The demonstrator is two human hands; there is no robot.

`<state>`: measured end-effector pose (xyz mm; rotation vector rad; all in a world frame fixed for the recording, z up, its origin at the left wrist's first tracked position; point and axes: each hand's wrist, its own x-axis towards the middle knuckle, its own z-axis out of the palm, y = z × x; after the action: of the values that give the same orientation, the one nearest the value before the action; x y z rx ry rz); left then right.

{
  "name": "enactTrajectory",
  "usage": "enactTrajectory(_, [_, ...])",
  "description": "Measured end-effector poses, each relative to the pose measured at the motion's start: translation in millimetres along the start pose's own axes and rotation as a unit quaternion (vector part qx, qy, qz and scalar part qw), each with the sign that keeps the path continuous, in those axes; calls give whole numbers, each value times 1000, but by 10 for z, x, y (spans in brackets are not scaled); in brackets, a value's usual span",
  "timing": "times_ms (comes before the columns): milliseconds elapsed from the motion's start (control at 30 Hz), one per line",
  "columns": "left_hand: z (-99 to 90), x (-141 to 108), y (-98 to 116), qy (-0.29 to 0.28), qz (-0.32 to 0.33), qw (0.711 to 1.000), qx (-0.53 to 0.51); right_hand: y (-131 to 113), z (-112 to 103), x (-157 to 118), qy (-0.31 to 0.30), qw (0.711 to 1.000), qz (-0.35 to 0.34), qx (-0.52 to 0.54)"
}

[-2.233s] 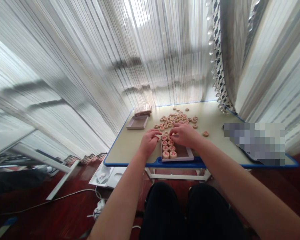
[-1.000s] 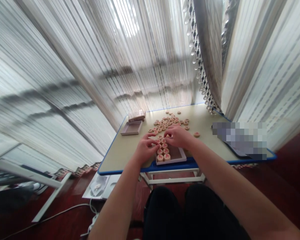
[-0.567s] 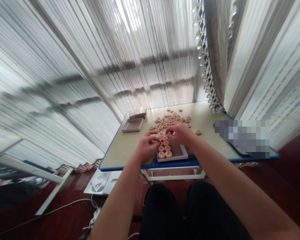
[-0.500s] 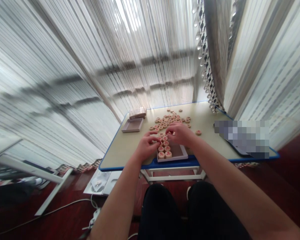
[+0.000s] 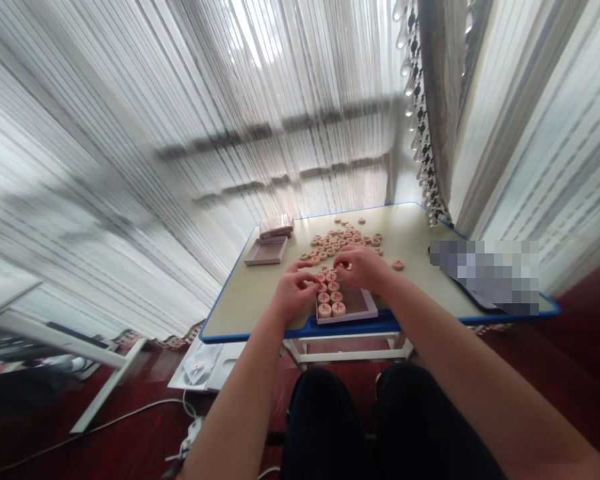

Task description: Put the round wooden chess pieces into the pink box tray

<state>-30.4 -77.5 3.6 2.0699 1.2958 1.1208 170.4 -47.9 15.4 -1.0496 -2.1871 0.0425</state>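
A shallow box point(image 5: 371, 303) lies at the table's near edge, with round wooden pieces point(image 5: 339, 309) marked in red standing in two columns along its left side. My left hand point(image 5: 297, 288) is at the box's left edge, fingers apart, fingertips touching the left column. Over the far end of the box is my right hand point(image 5: 357, 265), thumb and fingers pinched near the top of the columns; what they hold, if anything, is too small to make out. Many loose pieces point(image 5: 331, 252) lie scattered just beyond both hands. One single piece point(image 5: 398, 265) sits to the right.
On the table's point(image 5: 245, 300) left are an open tray point(image 5: 267, 251) and a stack of flat boxes point(image 5: 276, 225). A blurred-out object point(image 5: 485, 277) lies on the right. Curtains point(image 5: 300, 100) hang behind. A white cable point(image 5: 125, 415) runs across the floor at left.
The view has shifted very slightly. My hands keep nearly the same place and pose, and the pieces look unchanged.
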Motion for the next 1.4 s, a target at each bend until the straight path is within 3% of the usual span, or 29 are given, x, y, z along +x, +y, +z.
enactTrajectory(600, [-8, 5, 1, -35, 15, 999, 8, 10, -12, -4, -8, 1000, 4, 1])
enactTrajectory(767, [2, -1, -48, -31, -3, 998, -48, 16, -26, -5, -10, 1000, 11, 6])
enactTrajectory(1200, [-33, -22, 7, -55, -19, 998, -38, 70, 4, 11, -15, 1000, 16, 5])
enactTrajectory(1400, [-21, 11, -3, -37, -35, 991, -123, 160, 21, 35, 7, 994, 103, -35])
